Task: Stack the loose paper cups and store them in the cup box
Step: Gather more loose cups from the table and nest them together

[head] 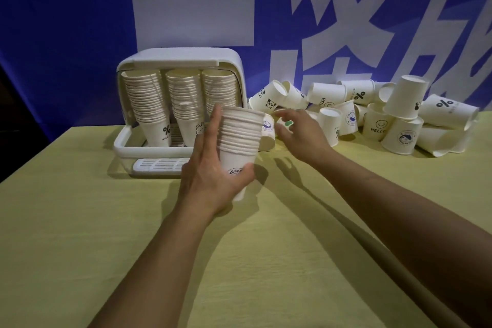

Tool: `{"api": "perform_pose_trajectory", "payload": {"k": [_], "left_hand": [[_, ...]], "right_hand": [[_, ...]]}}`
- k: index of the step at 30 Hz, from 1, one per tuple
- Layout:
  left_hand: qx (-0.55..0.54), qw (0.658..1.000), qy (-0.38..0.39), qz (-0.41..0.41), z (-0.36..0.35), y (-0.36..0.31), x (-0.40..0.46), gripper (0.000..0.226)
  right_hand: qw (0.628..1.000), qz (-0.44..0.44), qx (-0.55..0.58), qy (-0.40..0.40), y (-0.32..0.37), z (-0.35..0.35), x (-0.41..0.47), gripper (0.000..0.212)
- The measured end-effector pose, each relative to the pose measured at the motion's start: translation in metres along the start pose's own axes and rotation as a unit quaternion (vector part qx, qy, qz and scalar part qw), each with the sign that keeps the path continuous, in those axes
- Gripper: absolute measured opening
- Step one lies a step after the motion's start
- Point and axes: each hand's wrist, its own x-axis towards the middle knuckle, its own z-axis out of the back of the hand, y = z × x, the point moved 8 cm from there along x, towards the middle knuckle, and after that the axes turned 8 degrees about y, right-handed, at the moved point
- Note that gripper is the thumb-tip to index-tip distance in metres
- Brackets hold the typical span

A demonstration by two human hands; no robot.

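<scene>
My left hand (210, 170) grips a stack of nested white paper cups (239, 138), held upright just above the table in front of the cup box. The white cup box (175, 61) stands at the back left with its lid raised; three tall stacks of cups (183, 104) stand inside it. My right hand (300, 130) is spread open, fingers apart, reaching toward a heap of loose printed cups (372, 112) at the back right. It hovers over a cup lying on its side (267, 133) and holds nothing.
The table (80, 221) has a yellow-green cloth. A white slotted tray (159, 164) sticks out at the front of the box. A blue banner with large white characters (80, 21) hangs right behind the box and the cup heap.
</scene>
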Motion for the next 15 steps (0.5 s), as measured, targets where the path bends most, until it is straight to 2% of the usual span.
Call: {"api": "perform_pose_trajectory", "payload": {"k": [2, 6, 9, 15], "left_hand": [[-0.005, 1.000, -0.009, 0.010, 0.003, 0.002, 0.001, 0.118], [-0.013, 1.000, -0.004, 0.017, 0.003, 0.003, 0.002, 0.120], [-0.028, 0.999, 0.010, 0.025, 0.000, 0.006, 0.003, 0.121], [-0.080, 0.996, 0.039, 0.031, -0.002, 0.006, 0.003, 0.120]], "right_hand": [[0.999, -0.009, -0.038, 0.024, -0.008, -0.020, 0.012, 0.044], [0.999, -0.035, -0.023, 0.001, -0.009, -0.035, 0.030, 0.056], [0.997, -0.072, -0.019, 0.025, -0.016, -0.047, 0.045, 0.066], [0.985, -0.125, 0.091, 0.083, -0.016, -0.047, 0.048, 0.088]]}}
